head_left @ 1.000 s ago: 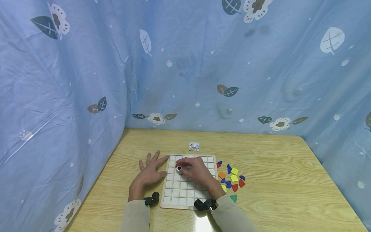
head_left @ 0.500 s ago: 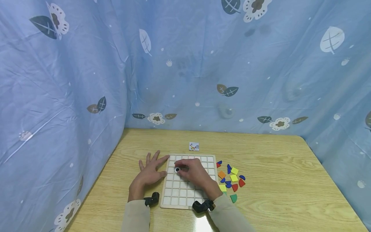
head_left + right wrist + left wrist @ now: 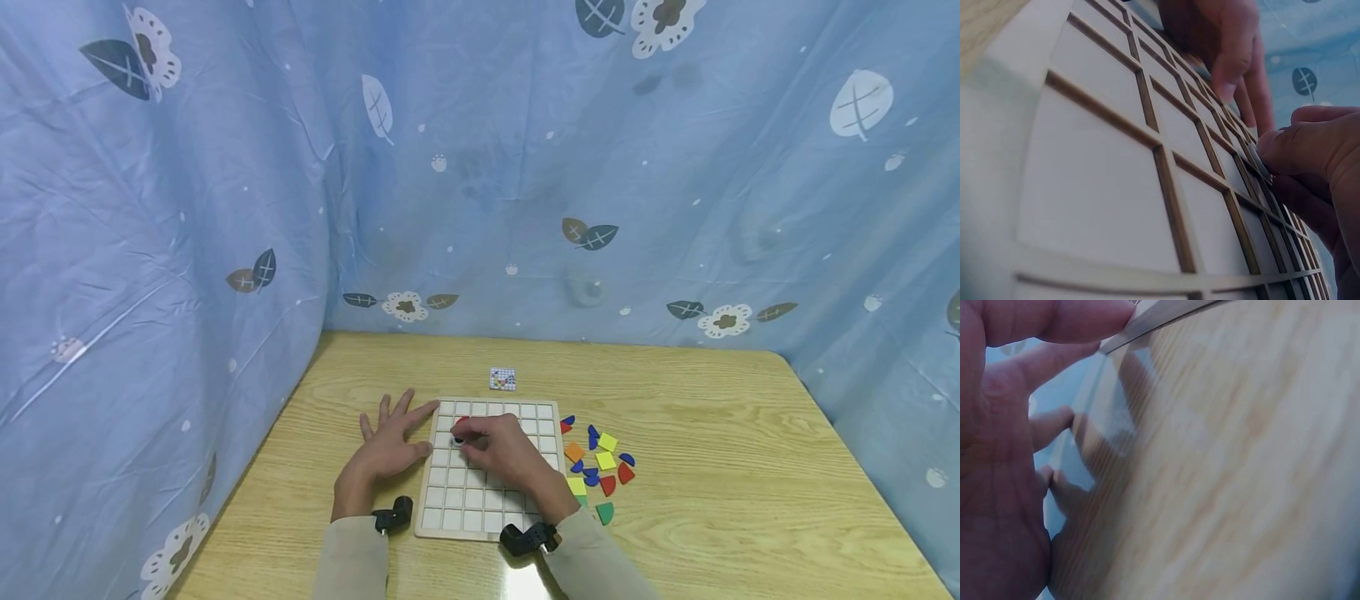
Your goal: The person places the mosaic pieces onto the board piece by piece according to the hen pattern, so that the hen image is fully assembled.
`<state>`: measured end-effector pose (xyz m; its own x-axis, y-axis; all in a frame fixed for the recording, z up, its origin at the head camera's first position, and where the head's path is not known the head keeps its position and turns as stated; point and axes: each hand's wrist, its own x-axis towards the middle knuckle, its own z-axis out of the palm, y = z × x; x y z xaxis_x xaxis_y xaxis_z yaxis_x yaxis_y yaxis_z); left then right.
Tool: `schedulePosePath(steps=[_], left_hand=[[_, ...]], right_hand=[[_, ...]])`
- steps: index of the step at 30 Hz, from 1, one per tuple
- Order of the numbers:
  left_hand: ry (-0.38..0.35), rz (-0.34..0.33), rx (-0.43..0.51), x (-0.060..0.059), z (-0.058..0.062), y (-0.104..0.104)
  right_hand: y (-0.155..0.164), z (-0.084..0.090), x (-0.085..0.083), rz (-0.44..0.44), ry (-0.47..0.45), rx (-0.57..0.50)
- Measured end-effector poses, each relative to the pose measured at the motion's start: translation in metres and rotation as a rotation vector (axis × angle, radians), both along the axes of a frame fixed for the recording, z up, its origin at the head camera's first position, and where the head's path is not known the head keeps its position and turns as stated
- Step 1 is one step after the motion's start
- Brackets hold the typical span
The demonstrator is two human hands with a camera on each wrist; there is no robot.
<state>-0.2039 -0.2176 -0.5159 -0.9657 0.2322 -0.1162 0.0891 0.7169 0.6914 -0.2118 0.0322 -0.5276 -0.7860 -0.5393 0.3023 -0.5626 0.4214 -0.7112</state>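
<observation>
A pale grid board (image 3: 453,500) with square cells lies on the table in the head view. My left hand (image 3: 386,450) rests beside its left edge, fingers spread, with index fingertip and thumb at the rim; the left wrist view shows fingers (image 3: 1085,322) at that edge. Over the upper left cells, my right hand (image 3: 502,446) pinches a small round white piece with a black centre (image 3: 458,440), partly covered by the fingers. In the right wrist view the thumb presses a thin whitish edge of the piece (image 3: 1259,161). A red piece (image 3: 462,420) shows just beyond the fingertips.
Right of the board lie loose flat pieces: yellow squares (image 3: 605,461), an orange square (image 3: 574,452), red quarter-rounds (image 3: 626,474), several blue half-rounds (image 3: 627,459) and a green quarter-round (image 3: 605,512). A small printed card (image 3: 502,379) lies behind the board. A blue patterned curtain (image 3: 480,167) surrounds the table.
My right hand has shifted slightly left and toward me with the round piece, and its fingers now cover more of it. More of the red piece shows. The left hand has stayed still.
</observation>
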Motion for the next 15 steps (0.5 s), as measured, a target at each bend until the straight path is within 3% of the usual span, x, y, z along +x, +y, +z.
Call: schedulePosePath(steps=[8, 15], left_hand=[[-0.003, 0.002, -0.012, 0.000, 0.001, 0.000], [-0.004, 0.002, -0.016, -0.001, -0.001, 0.000]], right_hand=[[0.003, 0.001, 0.001, 0.015, 0.045, 0.064], [0.015, 0.009, 0.010, 0.035, 0.022, 0.012]])
